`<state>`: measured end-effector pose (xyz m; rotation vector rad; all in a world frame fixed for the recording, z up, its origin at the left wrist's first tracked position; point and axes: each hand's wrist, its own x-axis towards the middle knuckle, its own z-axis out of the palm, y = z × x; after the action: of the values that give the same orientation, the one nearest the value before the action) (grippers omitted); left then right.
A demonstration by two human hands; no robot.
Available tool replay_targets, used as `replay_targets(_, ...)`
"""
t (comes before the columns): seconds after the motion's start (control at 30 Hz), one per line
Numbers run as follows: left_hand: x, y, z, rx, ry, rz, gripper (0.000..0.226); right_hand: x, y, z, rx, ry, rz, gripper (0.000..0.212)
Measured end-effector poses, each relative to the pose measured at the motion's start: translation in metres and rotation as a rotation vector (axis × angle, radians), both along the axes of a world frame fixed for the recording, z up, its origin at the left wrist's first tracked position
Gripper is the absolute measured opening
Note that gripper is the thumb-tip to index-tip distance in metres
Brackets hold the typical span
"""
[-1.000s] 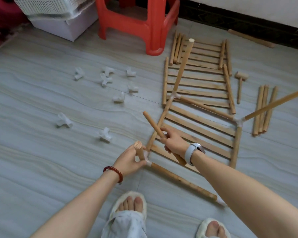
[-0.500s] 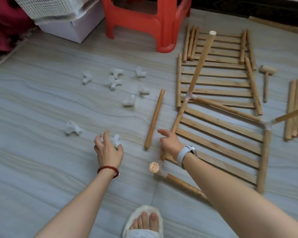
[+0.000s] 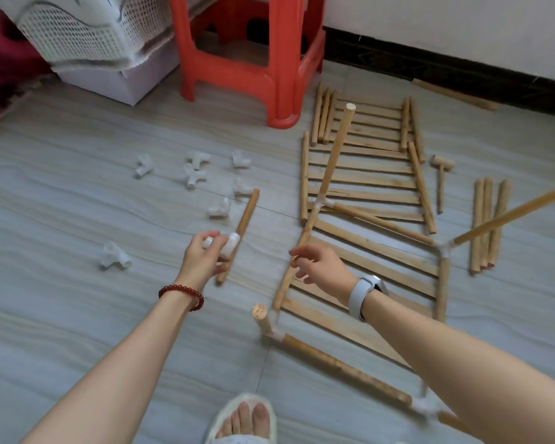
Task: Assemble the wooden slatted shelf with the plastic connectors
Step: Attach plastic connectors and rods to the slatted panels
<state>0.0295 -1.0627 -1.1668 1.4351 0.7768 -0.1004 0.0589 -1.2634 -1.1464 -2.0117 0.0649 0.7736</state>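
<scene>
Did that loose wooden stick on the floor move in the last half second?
No. The loose dowel lies in the same place beside the white connectors; only the camera shifted.

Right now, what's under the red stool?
Under the red stool I can see bare grey floor and a dark gap farther back. The stool's legs and seat hide whatever sits deeper in.

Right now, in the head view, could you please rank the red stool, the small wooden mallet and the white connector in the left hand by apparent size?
1. Red stool, largest though cropped.
2. Wooden mallet.
3. White connector, held in the left hand, partly hidden; smallest even though nearest.
</scene>
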Motion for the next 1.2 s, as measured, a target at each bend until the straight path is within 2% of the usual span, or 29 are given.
replay_targets(0.07,0.005,-0.006,0.037,-0.146,-0.052,-0.081,0.017,-0.001,0.005,0.033,0.009,-0.148,0.064,0.03)
replay_targets(0.17,0.011,-0.019,0.096,-0.223,-0.074,-0.291,0.034,-0.006,0.012,0.089,0.001,-0.451,0.174,0.045)
replay_targets(0.3,0.002,-0.043,0.17,-0.171,-0.129,-0.445,0.042,-0.027,0.006,0.152,-0.055,-0.819,0.195,0.039)
replay_targets(0.43,-0.018,-0.065,0.227,-0.028,-0.152,-0.58,0.047,-0.052,-0.006,0.186,0.017,-0.965,0.11,0.024)
replay_targets(0.53,-0.046,-0.077,0.255,0.096,-0.136,-0.709,0.057,-0.078,-0.017,0.209,0.116,-0.807,-0.027,0.012)
replay_targets(0.57,-0.052,-0.079,0.259,0.147,-0.132,-0.722,0.053,-0.082,-0.021,0.214,0.163,-0.681,-0.084,0.012)
replay_targets(0.67,-0.075,-0.072,0.253,0.296,-0.087,-0.695,0.029,-0.09,-0.03,0.215,0.392,-0.116,-0.295,0.023)
replay_targets(0.7,-0.083,-0.066,0.246,0.361,-0.054,-0.699,0.025,-0.093,-0.031,0.211,0.433,0.021,-0.322,0.025)
replay_targets(0.77,-0.095,-0.05,0.228,0.515,0.03,-0.745,0.03,-0.097,-0.031,0.198,0.46,0.167,-0.35,0.023)
replay_targets(0.87,-0.105,-0.031,0.207,0.636,0.153,-0.811,0.048,-0.093,-0.024,0.186,0.519,0.244,-0.4,0.025)
replay_targets(0.97,-0.108,-0.034,0.2,0.642,0.178,-0.868,0.05,-0.088,-0.016,0.183,0.559,0.249,-0.411,0.025)
replay_targets(1.2,-0.104,-0.041,0.195,0.674,0.133,-0.91,0.054,-0.089,0.004,0.173,0.331,0.127,-0.216,0.021)
